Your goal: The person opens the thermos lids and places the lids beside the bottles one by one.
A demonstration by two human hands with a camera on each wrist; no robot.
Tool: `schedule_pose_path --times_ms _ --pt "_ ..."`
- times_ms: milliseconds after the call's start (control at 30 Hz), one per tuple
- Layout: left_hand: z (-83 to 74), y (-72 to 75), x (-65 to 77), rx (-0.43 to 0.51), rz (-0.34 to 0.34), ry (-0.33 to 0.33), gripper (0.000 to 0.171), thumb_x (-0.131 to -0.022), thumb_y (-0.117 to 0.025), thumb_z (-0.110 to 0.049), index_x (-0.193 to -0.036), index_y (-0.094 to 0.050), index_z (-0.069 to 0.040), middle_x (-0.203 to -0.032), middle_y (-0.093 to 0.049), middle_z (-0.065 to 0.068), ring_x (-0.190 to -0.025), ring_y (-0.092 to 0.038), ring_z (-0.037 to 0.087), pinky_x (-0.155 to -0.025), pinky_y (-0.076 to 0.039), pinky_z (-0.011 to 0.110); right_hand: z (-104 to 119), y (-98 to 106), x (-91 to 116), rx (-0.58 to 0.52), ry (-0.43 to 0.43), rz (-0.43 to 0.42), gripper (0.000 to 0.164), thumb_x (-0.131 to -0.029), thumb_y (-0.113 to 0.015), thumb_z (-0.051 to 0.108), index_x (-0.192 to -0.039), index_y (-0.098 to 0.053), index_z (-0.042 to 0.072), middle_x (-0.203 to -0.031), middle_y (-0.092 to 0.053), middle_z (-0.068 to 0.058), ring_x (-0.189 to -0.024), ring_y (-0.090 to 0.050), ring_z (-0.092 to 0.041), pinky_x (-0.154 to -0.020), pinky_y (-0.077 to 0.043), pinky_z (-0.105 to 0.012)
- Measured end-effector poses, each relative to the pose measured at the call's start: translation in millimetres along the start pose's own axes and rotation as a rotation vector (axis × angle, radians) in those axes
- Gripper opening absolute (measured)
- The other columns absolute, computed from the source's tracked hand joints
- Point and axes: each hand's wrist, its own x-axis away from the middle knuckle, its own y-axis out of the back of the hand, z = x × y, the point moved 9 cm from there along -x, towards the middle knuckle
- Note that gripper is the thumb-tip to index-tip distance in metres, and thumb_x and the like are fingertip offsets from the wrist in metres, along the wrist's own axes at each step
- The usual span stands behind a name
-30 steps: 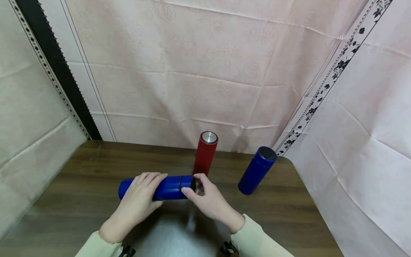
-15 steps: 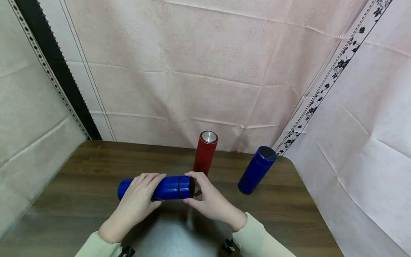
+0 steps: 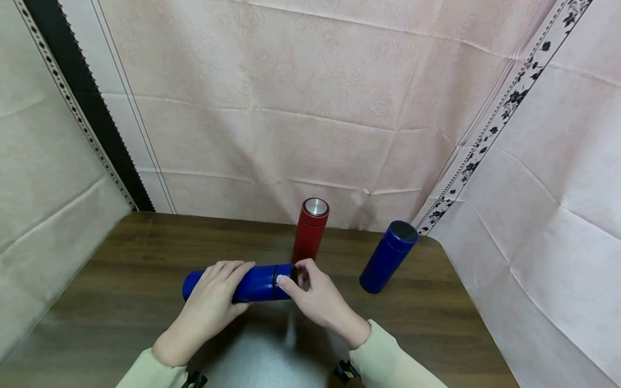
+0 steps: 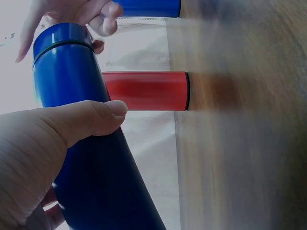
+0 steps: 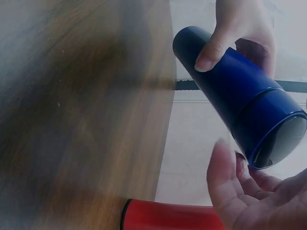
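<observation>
My left hand (image 3: 213, 302) holds a blue thermos (image 3: 258, 284) on its side above the table, gripping it round the body. In the left wrist view the thumb lies across the thermos (image 4: 74, 74). The thermos cap (image 3: 283, 275), with a dark end, points right. At that end is my right hand (image 3: 322, 302), its thumb in front of the cap in the head view. In the right wrist view, the right hand's thumb and fingers (image 5: 221, 165) spread around the cap (image 5: 268, 112), with a gap at the thumb. Some right fingertips are hidden behind the cap.
A red thermos (image 3: 308, 234) with a silver top stands upright behind the hands. Another blue thermos (image 3: 385, 261) with a black top stands to the right. The wooden table (image 3: 131, 280) is bordered by pale patterned cloth (image 3: 252, 134) at the back and sides.
Half a second ago the right hand's fingers opened wider off the cap; now they have come back closer round it. The held thermos has shifted slightly right. The other thermoses stand unmoved.
</observation>
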Motion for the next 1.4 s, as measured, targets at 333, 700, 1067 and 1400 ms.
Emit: schedule_pose_path --times_ms 333,700,1067,1400 --pt "1.0 2.2 -0.4 -0.023 -0.019 -0.013 0.081 -0.065 -0.091 -0.027 -0.135 -0.054 -0.012 -0.122 -0.059 0.008 -0.114 -0.051 0.029 -0.098 -0.039 0.054 4.3 -0.8 -1.2 -0.026 0.090 0.040 0.056 -0.087 -0.065 0.054 -0.130 -0.044 0.025 -0.109 -0.056 0.000 -0.089 -0.056 -0.017 -0.070 -0.052 -0.032" --pt "4.7 3.6 -1.7 -0.019 -0.021 0.014 0.081 -0.065 -0.090 -0.027 -0.135 -0.053 -0.013 -0.123 -0.059 0.009 -0.115 -0.051 0.031 -0.099 -0.038 0.055 16.8 -1.7 0.5 0.010 0.274 0.084 0.077 -0.084 -0.076 0.033 -0.143 -0.027 0.040 -0.132 -0.038 0.007 -0.103 -0.055 -0.015 -0.081 -0.055 -0.034" --pt "3.4 5.5 0.5 0.004 -0.019 0.026 0.081 -0.065 -0.090 -0.026 -0.136 -0.053 -0.012 -0.124 -0.059 0.010 -0.115 -0.051 0.031 -0.100 -0.038 0.055 7.4 1.1 -0.4 -0.060 0.119 0.013 0.063 -0.086 -0.065 0.054 -0.138 -0.039 0.030 -0.125 -0.051 0.002 -0.101 -0.056 -0.016 -0.079 -0.052 -0.031" --pt "3.6 5.2 3.5 -0.013 -0.013 0.027 0.082 -0.065 -0.091 -0.025 -0.136 -0.052 -0.013 -0.124 -0.058 0.010 -0.115 -0.051 0.031 -0.099 -0.038 0.055 5.1 -3.4 -0.5 -0.114 0.098 0.057 0.052 -0.091 -0.061 0.051 -0.133 -0.046 0.025 -0.114 -0.057 0.001 -0.085 -0.061 -0.017 -0.067 -0.055 -0.032"
